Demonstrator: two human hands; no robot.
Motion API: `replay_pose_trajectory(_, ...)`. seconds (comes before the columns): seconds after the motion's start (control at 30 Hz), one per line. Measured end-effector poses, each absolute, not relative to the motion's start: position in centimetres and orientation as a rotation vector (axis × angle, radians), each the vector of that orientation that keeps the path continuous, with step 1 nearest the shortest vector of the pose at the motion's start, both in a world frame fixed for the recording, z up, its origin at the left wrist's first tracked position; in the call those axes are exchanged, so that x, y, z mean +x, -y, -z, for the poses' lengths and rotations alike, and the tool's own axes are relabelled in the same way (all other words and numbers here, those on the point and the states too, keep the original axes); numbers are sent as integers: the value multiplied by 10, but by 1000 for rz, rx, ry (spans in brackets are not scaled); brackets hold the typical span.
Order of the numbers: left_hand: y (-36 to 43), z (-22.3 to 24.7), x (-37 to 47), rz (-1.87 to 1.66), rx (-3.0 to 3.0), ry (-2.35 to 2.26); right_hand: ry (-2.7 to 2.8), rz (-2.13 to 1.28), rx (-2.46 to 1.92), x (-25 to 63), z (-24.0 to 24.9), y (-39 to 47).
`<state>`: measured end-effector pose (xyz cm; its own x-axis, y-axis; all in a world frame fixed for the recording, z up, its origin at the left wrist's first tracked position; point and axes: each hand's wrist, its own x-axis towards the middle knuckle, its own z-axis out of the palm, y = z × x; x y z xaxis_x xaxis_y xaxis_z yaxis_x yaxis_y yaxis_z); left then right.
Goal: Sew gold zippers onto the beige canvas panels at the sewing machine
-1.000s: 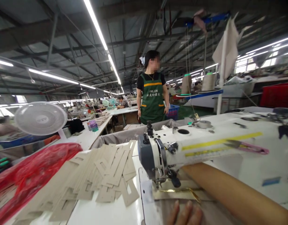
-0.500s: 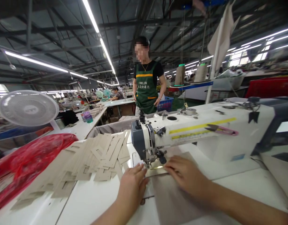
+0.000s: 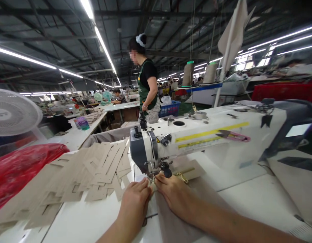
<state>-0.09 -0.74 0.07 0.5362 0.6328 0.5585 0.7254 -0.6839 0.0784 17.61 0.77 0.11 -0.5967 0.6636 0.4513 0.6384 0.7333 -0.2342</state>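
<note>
My left hand (image 3: pixel 136 198) is at the left of the presser foot of a white sewing machine (image 3: pixel 209 135). Its fingers are pressed together on the near edge of a grey-beige fabric piece (image 3: pixel 168 221). My right hand (image 3: pixel 174 193) is just right of the needle area, fingers curled and pinching the same fabric, fingertips close to the left ones. The fabric runs under my right forearm toward me and also behind the hand. A gold-coloured metal clasp (image 3: pixel 182 177) lies on it, just beyond my right hand. The fingertips partly hide the stitching spot.
Many beige cut pieces (image 3: pixel 95 172) lie fanned out at the left, near red plastic (image 3: pixel 26 163) and a white fan (image 3: pixel 14 113). Pink-handled thread snips (image 3: pixel 233 135) rest on the machine arm. Thread cones (image 3: pixel 188 75) stand behind. A co-worker (image 3: pixel 147 84) stands beyond the machine.
My right hand has moved left, close to my left hand, uncovering the gold clasp. The co-worker has turned sideways toward the left. The view has shifted a little right.
</note>
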Motion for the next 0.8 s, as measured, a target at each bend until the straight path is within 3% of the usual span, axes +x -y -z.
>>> replay_pose_trajectory(0.8,0,-7,0,785,-2633,1325,2411,-84,-1078,172,-9,-13)
